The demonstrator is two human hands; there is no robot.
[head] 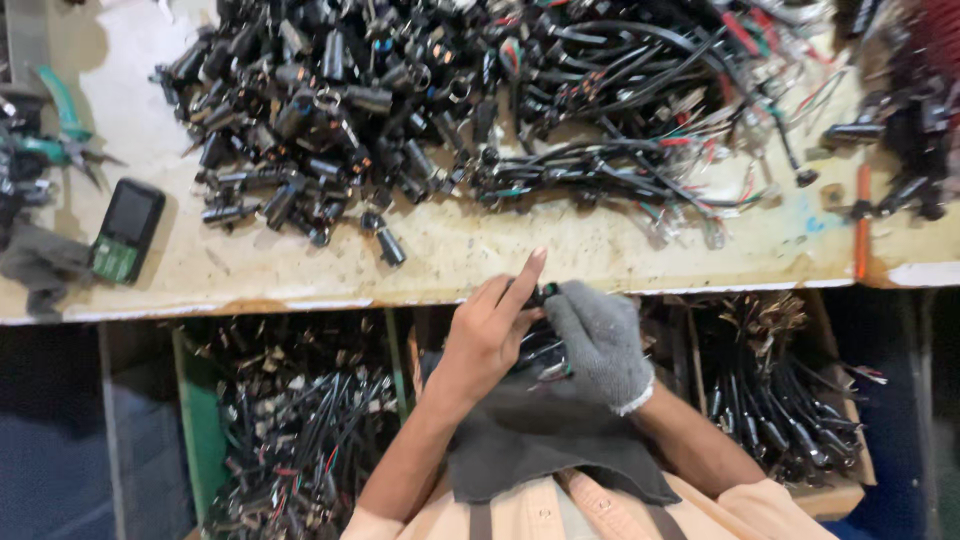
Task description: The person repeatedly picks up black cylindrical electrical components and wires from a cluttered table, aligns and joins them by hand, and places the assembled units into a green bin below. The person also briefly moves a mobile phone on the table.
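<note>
My left hand [492,330] is bare and my right hand [600,340] wears a grey knit glove. Both meet just below the worktable's front edge [300,300] on a small black plug connector [545,294] with short wires. The left fingers pinch its tip, index finger stretched upward. The gloved right hand closes around its body from the right. A dark grey cloth [540,440] lies across my lap under the hands.
A large heap of black connectors [320,110] and wired cables [620,120] covers the tabletop. A small black phone [125,230] and green-handled pliers [60,130] lie at the left. Boxes of wired parts [290,430] [770,390] stand under the table.
</note>
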